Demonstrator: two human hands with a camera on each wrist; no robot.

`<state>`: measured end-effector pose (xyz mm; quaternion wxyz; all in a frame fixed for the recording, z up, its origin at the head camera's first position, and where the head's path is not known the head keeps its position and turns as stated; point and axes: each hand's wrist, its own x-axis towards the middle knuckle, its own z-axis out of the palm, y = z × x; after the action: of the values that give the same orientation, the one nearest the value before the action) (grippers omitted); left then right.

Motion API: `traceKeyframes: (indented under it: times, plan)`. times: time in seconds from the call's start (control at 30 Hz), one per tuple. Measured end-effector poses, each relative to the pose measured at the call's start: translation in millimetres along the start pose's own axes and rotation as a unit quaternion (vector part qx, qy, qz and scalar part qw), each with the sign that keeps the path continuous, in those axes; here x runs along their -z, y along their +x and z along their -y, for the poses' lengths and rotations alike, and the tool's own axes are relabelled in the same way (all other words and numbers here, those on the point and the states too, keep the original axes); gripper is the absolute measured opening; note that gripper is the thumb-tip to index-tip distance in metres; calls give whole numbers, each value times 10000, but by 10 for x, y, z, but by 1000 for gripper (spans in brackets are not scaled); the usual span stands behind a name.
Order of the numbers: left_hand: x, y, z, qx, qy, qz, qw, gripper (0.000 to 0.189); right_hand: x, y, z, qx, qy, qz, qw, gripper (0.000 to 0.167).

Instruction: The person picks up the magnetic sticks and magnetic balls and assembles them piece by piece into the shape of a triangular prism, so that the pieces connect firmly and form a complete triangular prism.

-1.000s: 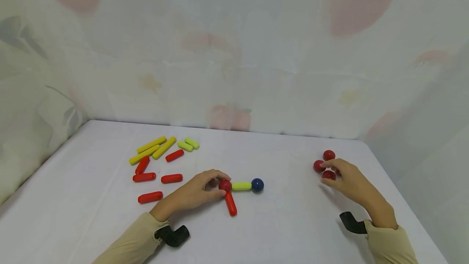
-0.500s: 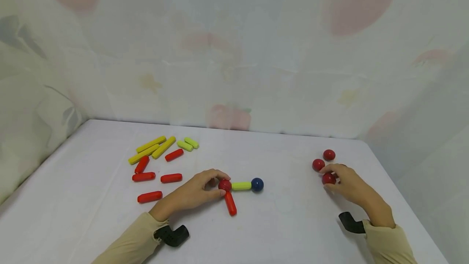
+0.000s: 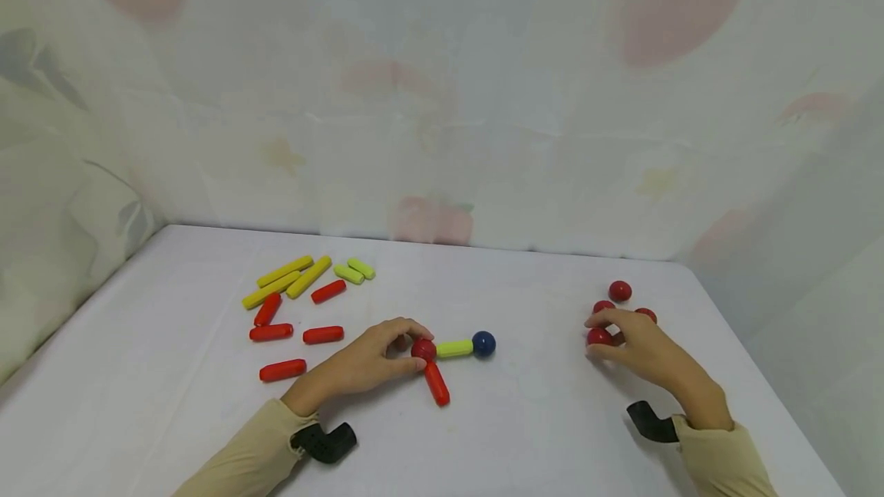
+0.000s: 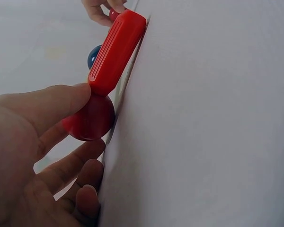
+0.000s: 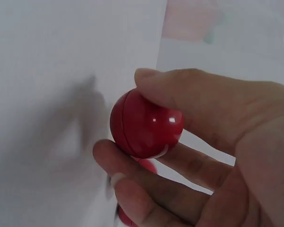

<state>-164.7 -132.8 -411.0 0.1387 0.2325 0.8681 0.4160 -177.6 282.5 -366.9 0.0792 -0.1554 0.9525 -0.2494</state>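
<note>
In the head view my left hand (image 3: 376, 359) pinches a red ball (image 3: 423, 350) between thumb and fingers. A red stick (image 3: 437, 384) joins that ball and points toward the front; a yellow-green stick (image 3: 454, 348) runs right from it to a dark blue ball (image 3: 484, 343). In the left wrist view the thumb presses where the red stick (image 4: 117, 52) meets the ball (image 4: 92, 120). On the right, my right hand (image 3: 642, 347) pinches another red ball (image 3: 599, 337), seen closely as a glossy ball (image 5: 146, 124) in the right wrist view.
Near the right hand lie more red balls (image 3: 620, 291), partly hidden by it. Several loose red sticks (image 3: 283, 370) lie to the left. Behind them are yellow sticks (image 3: 310, 278) and two short yellow-green sticks (image 3: 348, 274). A patterned curtain (image 3: 442, 136) stands behind the table.
My right hand has taken a red ball and shifted it left, uncovering another red ball behind the hand. The joined piece has turned slightly; my left hand stays in place.
</note>
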Motion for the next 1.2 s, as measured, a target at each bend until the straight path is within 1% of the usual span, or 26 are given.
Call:
traceKeyframes:
  times: [0.17,0.43,0.53,0.63,0.77,0.83,1.03,1.2]
  plan:
    - [8,7,-8,-57,-15,18,10000,32,-47,13,143,296,252,39,9992,35]
    - [8,10,-15,81,-106,43,9999,31,-128,17,316,677,445,115,9966,28]
    - [4,9,-17,144,-137,44,9998,30,-148,12,364,785,469,155,9957,30]
    - [2,10,-13,160,-147,43,9998,30,-181,9,401,824,563,302,9945,34]
    - [-4,14,-9,211,-164,45,9996,29,-227,15,450,1009,643,446,9918,39]
    - [-8,16,-11,252,-169,41,9995,29,-244,18,486,1137,644,443,9904,39]
    - [-14,17,-20,300,-155,29,9994,29,-305,22,588,1176,609,431,9903,39]
    - [-21,16,-24,296,-124,9,9995,28,-366,36,631,1196,522,465,9904,39]
